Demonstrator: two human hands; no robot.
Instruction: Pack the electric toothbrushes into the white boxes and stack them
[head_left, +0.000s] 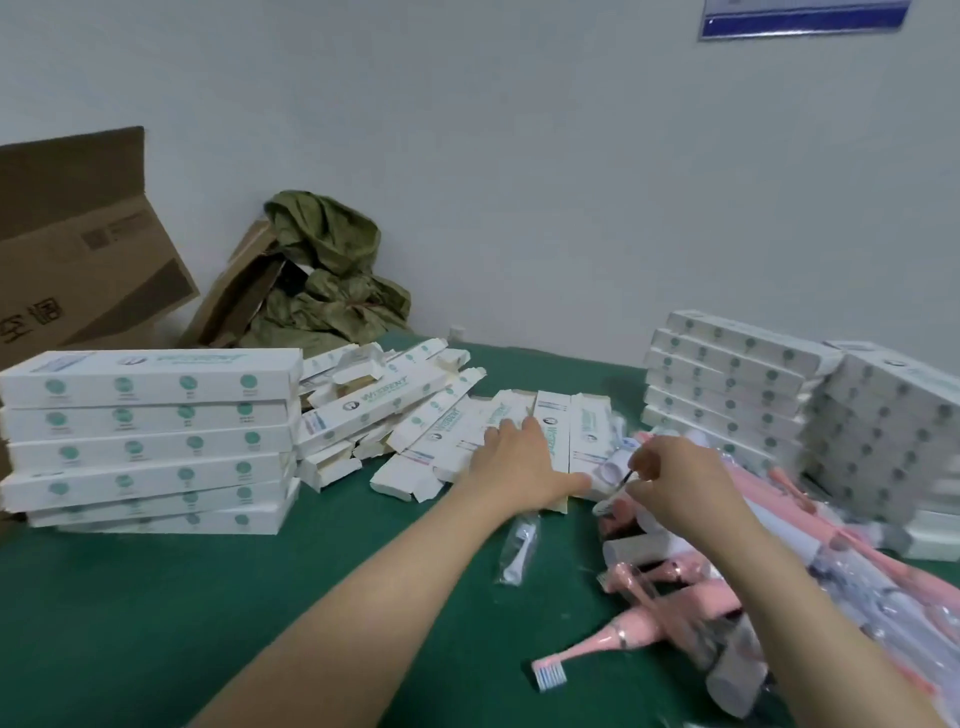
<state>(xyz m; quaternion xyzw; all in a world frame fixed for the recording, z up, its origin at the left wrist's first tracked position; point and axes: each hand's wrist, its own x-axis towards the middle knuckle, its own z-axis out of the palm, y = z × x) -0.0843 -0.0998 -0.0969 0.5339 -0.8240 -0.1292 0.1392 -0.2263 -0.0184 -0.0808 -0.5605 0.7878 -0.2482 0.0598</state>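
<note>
My left hand (511, 465) lies flat, fingers spread, on loose white boxes (550, 431) in the middle of the green table (208, 597). My right hand (670, 480) hovers over a heap of pink electric toothbrushes (654, 623) in clear wrappers and pinches a thin dark cable-like item (623, 480). A bagged brush head (517, 551) lies beside my left wrist. One stack of closed white boxes (150, 441) stands at the left, and more stacks (727, 384) stand at the right.
Open, empty white boxes (384, 395) are piled at the back centre. Brown cartons (78, 244) and a crumpled green bag (332, 270) lean against the wall behind. A taller blurred stack of boxes (888, 436) stands at the far right edge.
</note>
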